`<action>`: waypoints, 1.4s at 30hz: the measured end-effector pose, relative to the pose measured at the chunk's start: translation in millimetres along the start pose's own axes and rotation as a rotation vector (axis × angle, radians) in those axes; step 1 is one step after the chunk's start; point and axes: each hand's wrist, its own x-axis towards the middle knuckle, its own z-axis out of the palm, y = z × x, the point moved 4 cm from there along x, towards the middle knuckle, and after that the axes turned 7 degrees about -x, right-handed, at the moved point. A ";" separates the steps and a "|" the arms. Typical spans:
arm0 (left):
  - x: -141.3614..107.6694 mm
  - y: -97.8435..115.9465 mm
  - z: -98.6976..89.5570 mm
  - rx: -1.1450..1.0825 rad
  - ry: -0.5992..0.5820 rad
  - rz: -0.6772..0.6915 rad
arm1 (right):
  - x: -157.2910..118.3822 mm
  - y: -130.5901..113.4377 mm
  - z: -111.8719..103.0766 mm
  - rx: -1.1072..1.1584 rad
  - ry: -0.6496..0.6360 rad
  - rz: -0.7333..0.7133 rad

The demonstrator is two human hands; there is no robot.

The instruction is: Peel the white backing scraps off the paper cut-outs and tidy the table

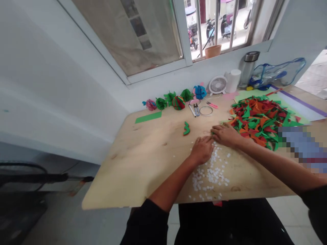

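My left hand (203,149) rests low over the wooden table, its fingers bent together and almost meeting my other hand's fingertips. Curled just to its right is my right hand (226,135), with a sliver of green at its fingers. What either hand pinches is mostly hidden and too small to name. Small white paper bits (212,173) are scattered below and beside both hands. A wavy-edged green paper piece with an orange edge (186,129) lies left of them. Close to my right hand spreads a heap of red, orange and green paper cutouts (263,119).
Paper balls (178,102) line the wall, with a green strip (148,117) nearby. Snips (196,109), pink-handled scissors (212,105) and a wire ring (206,110) lie behind my hands. A small fan (218,84) and a bottle (249,69) stand below the window.
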 end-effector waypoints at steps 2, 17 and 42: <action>-26.6 -1.8 -4.8 -0.044 0.025 0.036 | -24.5 -12.9 -5.1 0.004 0.011 -0.066; -80.1 -29.6 19.7 -0.417 0.402 -0.233 | -27.9 -43.9 -0.1 -0.041 0.064 -0.076; -88.4 -31.4 14.4 -0.465 0.427 -0.181 | -36.2 -84.6 -1.0 0.140 0.106 -0.324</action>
